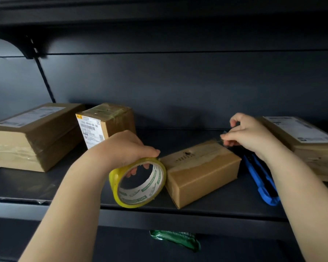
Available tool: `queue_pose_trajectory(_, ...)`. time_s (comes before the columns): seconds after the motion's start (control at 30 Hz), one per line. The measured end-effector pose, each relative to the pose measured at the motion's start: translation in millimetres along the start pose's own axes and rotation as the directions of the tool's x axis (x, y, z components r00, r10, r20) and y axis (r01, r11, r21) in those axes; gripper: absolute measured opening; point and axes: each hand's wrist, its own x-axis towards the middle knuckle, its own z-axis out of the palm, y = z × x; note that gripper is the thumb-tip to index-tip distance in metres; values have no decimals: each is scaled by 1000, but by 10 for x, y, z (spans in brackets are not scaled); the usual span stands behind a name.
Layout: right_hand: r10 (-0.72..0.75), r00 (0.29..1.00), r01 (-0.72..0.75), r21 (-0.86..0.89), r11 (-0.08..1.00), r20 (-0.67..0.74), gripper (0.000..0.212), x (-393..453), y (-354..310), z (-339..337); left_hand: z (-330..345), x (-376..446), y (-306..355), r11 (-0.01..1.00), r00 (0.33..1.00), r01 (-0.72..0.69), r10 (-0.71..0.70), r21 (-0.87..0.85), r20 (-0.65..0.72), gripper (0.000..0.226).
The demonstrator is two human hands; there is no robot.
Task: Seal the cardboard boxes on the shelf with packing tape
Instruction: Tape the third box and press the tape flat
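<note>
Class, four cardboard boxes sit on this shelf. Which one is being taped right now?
The small unlabelled box in the middle, between the tape roll and the blue cutter. The others stand apart and carry labels.

small brown box mid-shelf, yellow tape roll touching

Dim dark shelf, soft focus, wide-angle bending at edges, murky corners

Left hand reached forward, palm down, fingers curled over and through its load; right hand was further out, thumb and fingertips pinched, both forearms bare
</note>
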Motion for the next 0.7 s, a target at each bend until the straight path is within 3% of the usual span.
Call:
queue_pose_trajectory(0.4,63,997,-63,-12,998,-51,22,-107,148,79,-44,227,-29,997,998,20,-15,77,-64,31)
queue_pose_trajectory(0.47,123,992,-125,-80,989,-29,18,-120,178,87,-30,249,-20,994,996,11,-2,109,-84,30)
queue_pose_trajectory(0.53,176,984,-175,-284,943,-21,16,-146,203,71,-7,265,-9,989,995,-3,18,146,-98,35)
queue_pose_trajectory(0.6,50,986,-112,-413,904,-157,23,-200,197,52,13,271,-14,984,994,-14,33,176,-107,38)
queue_pose_trajectory(0.67,-303,913,178,-403,898,-273,30,-306,38,70,22,275,-24,984,992,-24,46,179,-118,33)
queue_pose_trajectory(0.7,-475,852,360,-414,836,-219,35,-378,-104,112,29,279,-24,984,991,-30,53,176,-125,30)
